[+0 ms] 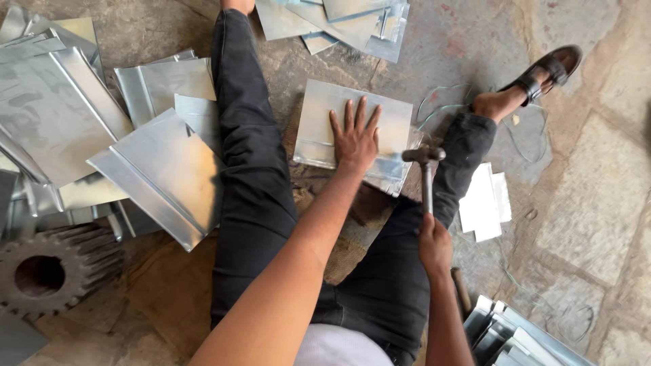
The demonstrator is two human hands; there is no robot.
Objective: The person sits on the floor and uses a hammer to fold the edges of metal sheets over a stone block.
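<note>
Your left hand (355,137) lies flat, fingers spread wide, pressing on the metal sheet (319,122) that sits on the stone floor (597,203) between your legs — palm down near the sheet's right-centre, nothing gripped. Your right hand (434,245) is closed tight round the handle of a hammer (426,173); the hammer head sits just beside the sheet's right edge, close to the lower right corner, w/ the handle running straight back toward you. Can't tell if the head is touching the sheet or just above it. The sheet's lower edge looks folded or creased, shiny, and rests over a dark block under it. You're seated on the floor in dark trousers (251,176), left leg stretched fwd, right leg bent out to the side w/ a sandal (546,71) on the foot. To your left — a pile of folded sheets (156,176), some overlapping your left leg, and a big toothed gear (51,271) lying near the lower left corner. More sheets are stacked at the top centre (339,24) and at the lower right (515,339). A few small white pieces (483,203) lie just right of your right knee, and thin wire loops (441,102) curl on the floor near the sheet's far right corner.
</note>
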